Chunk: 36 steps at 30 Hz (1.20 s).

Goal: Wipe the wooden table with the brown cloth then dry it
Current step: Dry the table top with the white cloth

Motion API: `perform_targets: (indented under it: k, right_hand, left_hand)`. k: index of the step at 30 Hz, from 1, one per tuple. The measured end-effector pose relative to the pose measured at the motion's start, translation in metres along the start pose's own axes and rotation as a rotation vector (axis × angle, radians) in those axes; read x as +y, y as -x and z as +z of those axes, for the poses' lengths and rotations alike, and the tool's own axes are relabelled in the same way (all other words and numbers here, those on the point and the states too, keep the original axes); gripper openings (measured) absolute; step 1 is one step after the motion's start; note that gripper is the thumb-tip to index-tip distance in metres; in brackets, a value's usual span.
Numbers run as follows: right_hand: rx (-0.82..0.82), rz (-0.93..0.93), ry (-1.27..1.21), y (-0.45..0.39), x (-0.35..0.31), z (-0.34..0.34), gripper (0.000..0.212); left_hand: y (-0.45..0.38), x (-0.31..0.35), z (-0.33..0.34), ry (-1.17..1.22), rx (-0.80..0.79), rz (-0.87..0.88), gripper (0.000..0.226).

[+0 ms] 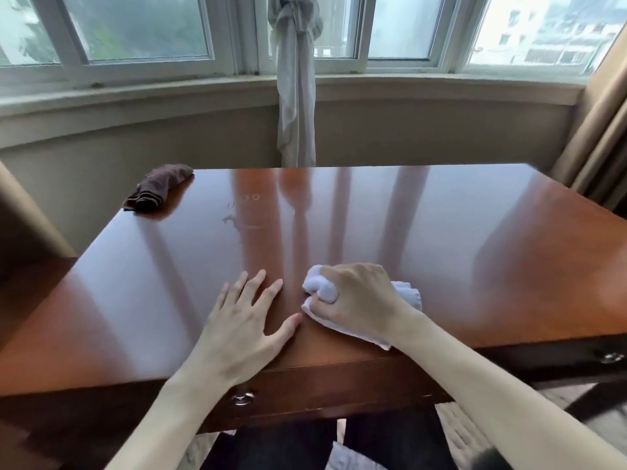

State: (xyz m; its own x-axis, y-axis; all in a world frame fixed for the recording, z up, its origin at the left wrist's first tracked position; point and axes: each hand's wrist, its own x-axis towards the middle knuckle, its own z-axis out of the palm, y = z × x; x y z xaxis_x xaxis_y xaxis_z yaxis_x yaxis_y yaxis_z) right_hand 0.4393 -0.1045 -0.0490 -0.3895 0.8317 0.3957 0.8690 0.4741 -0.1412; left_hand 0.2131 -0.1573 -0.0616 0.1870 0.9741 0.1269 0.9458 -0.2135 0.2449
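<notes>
A: What is the right hand [356,300] doing?

B: It is gripping a white cloth [405,295] with the fingers curled tightly around it, and it is pressing this cloth on the wooden table [458,232], near the front edge. A part of the cloth is bulging out between the fingers, and a flat part is lying under the wrist.

A: And the left hand [249,320]?

B: It is lying flat on the table, just beside the white cloth. The fingers are straight and spread, and it is holding nothing.

A: Where is the brown cloth [157,186] lying?

B: It is lying crumpled at the far left corner of the table, well apart from both hands.

A: Is the table showing something more?

B: Some wet marks [242,212] are shining on the surface, between the brown cloth and the middle. A metal drawer pull [243,397] is hanging at the front, under the left wrist.
</notes>
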Motion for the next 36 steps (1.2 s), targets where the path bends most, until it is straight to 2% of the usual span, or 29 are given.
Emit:
perform_targets:
  k: [2, 3, 5, 9, 11, 14, 16, 19, 21, 22, 24, 26, 29, 31, 33, 36]
  right_hand:
    - [-0.065, 0.114, 0.009, -0.019, 0.017, -0.014, 0.036]
    - [-0.087, 0.230, 0.024, -0.032, 0.023, -0.019, 0.036]
    - [-0.067, 0.347, 0.067, -0.041, 0.016, -0.014, 0.036]
    - [0.125, 0.138, 0.061, 0.028, -0.025, 0.007, 0.037]
    - [0.147, 0.094, 0.054, 0.038, -0.011, -0.006, 0.034]
    - [0.013, 0.278, 0.098, 0.000, 0.012, -0.025, 0.038]
    - [0.011, 0.333, 0.138, -0.008, -0.002, -0.015, 0.040]
    - [0.132, 0.151, 0.096, 0.031, -0.037, 0.004, 0.036]
    - [0.144, 0.073, 0.051, 0.040, -0.032, -0.003, 0.031]
    - [0.110, 0.086, 0.033, 0.027, -0.024, -0.012, 0.032]
    - [-0.022, 0.239, 0.047, -0.008, -0.012, -0.021, 0.039]
    - [-0.025, 0.303, 0.088, -0.019, -0.020, -0.013, 0.041]
    - [0.082, 0.098, 0.090, 0.022, -0.045, 0.004, 0.040]
    - [0.126, 0.033, 0.056, 0.043, -0.039, -0.001, 0.036]
    - [0.110, 0.082, 0.059, 0.023, -0.018, -0.015, 0.036]
    - [-0.016, 0.256, 0.104, -0.003, 0.000, -0.018, 0.046]
  left_hand:
    - [-0.001, 0.000, 0.001, -0.007, 0.018, 0.001, 0.087]
    - [0.000, 0.000, 0.002, -0.009, 0.023, 0.005, 0.086]
    - [0.001, 0.000, 0.002, 0.013, 0.025, 0.000, 0.085]
    - [0.002, -0.001, 0.002, 0.029, 0.026, -0.009, 0.084]
    - [0.001, -0.001, 0.002, 0.036, 0.030, -0.017, 0.085]
    - [0.001, -0.001, 0.001, 0.043, 0.026, -0.006, 0.084]
    - [0.001, -0.001, 0.001, 0.038, 0.022, -0.004, 0.084]
    - [0.002, -0.001, 0.002, 0.039, 0.023, -0.006, 0.085]
    - [0.002, -0.001, 0.002, 0.045, 0.019, -0.015, 0.084]
    - [0.003, -0.001, 0.001, 0.048, 0.015, -0.017, 0.082]
    - [0.002, 0.000, -0.003, 0.077, 0.003, -0.009, 0.077]
    - [0.004, -0.002, -0.012, 0.179, -0.017, -0.001, 0.078]
    - [0.014, -0.004, -0.027, 0.262, -0.100, 0.097, 0.093]
    - [0.024, 0.001, -0.033, 0.238, -0.162, 0.155, 0.104]
    - [0.031, 0.010, -0.032, 0.143, -0.194, 0.207, 0.109]
    - [0.036, 0.019, -0.020, 0.036, -0.117, 0.227, 0.100]
